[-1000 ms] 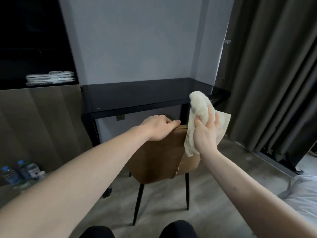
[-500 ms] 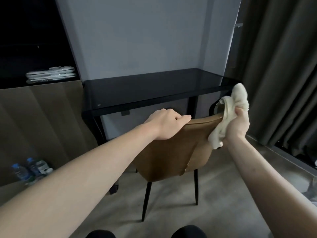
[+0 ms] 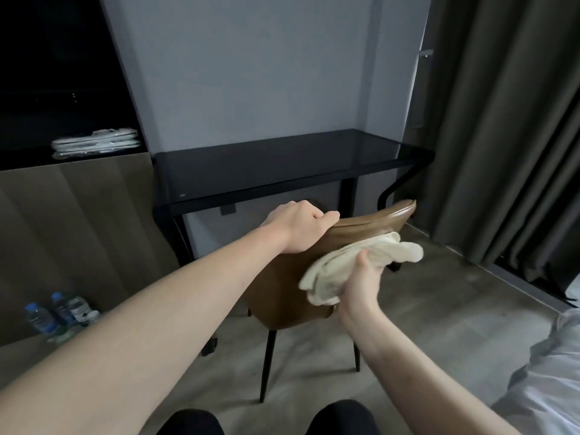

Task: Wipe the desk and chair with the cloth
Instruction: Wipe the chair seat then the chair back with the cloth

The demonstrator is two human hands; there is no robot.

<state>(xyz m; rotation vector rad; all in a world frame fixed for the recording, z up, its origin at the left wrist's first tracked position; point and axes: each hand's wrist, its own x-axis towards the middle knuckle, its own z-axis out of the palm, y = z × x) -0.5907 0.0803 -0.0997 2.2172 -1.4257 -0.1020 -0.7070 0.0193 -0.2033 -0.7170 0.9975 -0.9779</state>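
Left fingers curled over the top edge of the chair back, thumb side toward the camera; left hand grips that edge near its left end. Left forearm reaches in from the lower left.

Right fingers mostly hidden under the cloth; thumb shows on the near side, pinching the fabric. Right hand holds the cloth bunched, pressed against the rear face of the chair back, below its top edge and toward the right side. One end of the cloth sticks out past the right edge of the chair back; the other hangs in folds below the palm.

Chair: brown, leather-like shell, thin dark legs, standing on the floor with its back toward the camera, just in front of the tabletop's front edge.

Tabletop: dark, glossy, set against a pale wall, black frame under it. Right end sits next to a grey curtain.

Left of the tabletop: wood-fronted cabinet with a dark shelf above; flat white packets stacked on the shelf near its right end. Water bottles on the floor at the cabinet foot.

White bedding at the lower right corner. Dark knees at the bottom edge.
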